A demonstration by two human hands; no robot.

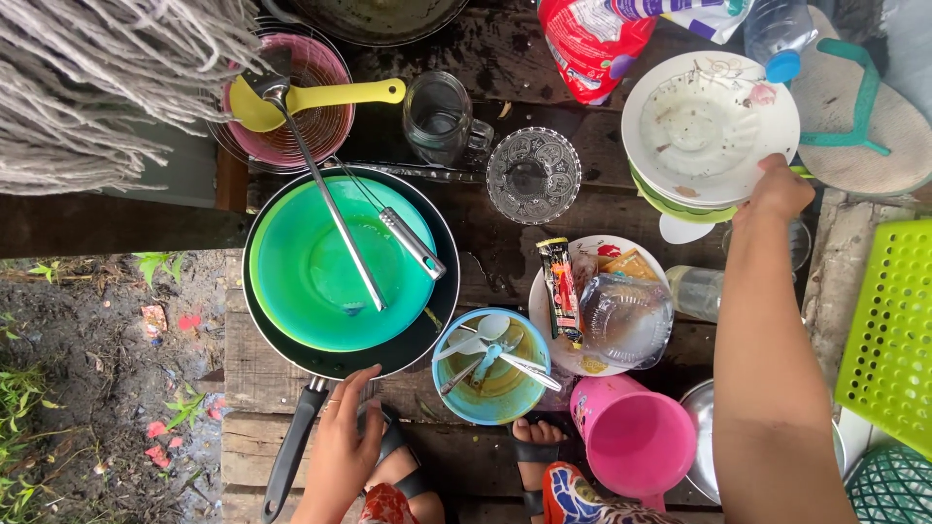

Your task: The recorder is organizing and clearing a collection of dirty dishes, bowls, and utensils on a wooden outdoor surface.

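My right hand (777, 191) grips the rim of the stack of bowls (704, 131) at the far right; a white dirty bowl is on top, green and white ones under it. My left hand (347, 442) rests with fingers apart on the wooden platform (262, 364), touching the near rim of the black frying pan (442, 291) next to its handle. Inside the pan lies a green plate (311, 281) with a metal ladle (330, 209) and a whisk (408, 238) across it.
A blue bowl with spoons (490, 369), a pink jug (636, 437), a plate with a clear glass bowl and wrapper (602, 306), a patterned glass dish (532, 175), a glass mug (442, 118), a pink bowl with yellow ladle (291, 102), a mop (87, 87), a green basket (893, 330), a sandal (854, 112).
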